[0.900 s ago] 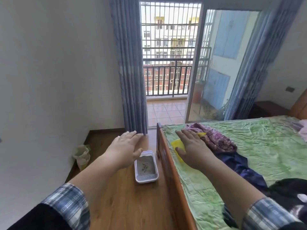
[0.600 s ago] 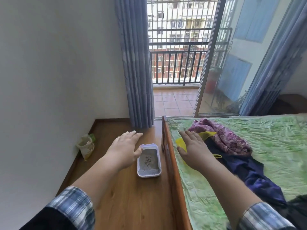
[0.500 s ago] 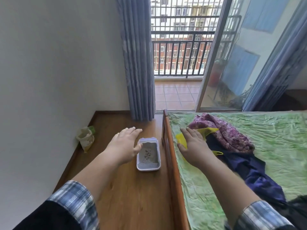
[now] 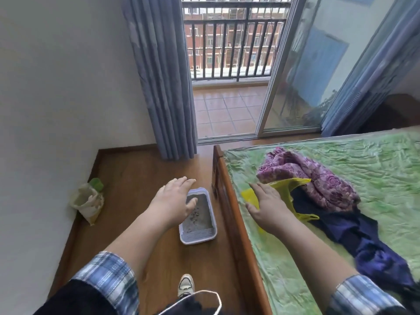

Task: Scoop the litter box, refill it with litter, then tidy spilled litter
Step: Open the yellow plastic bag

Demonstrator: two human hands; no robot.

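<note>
The left hand (image 4: pixel 172 201) slides forward, now over the left rim of the box (image 4: pixel 197 239), fingers straight, holding nothing. The box sits on the floor (image 4: pixel 136 178) just beside the bed (image 4: pixel 375 169). The right hand (image 4: pixel 268 205) stays flat on the bag (image 4: pixel 288 185), fingers extended.

Our left hand (image 4: pixel 174 201) flat above pale lilac plastic litter box (image 4: pixel 198 238); our right hand (image 4: pixel 270 208), fingers straight, right of it.
</note>
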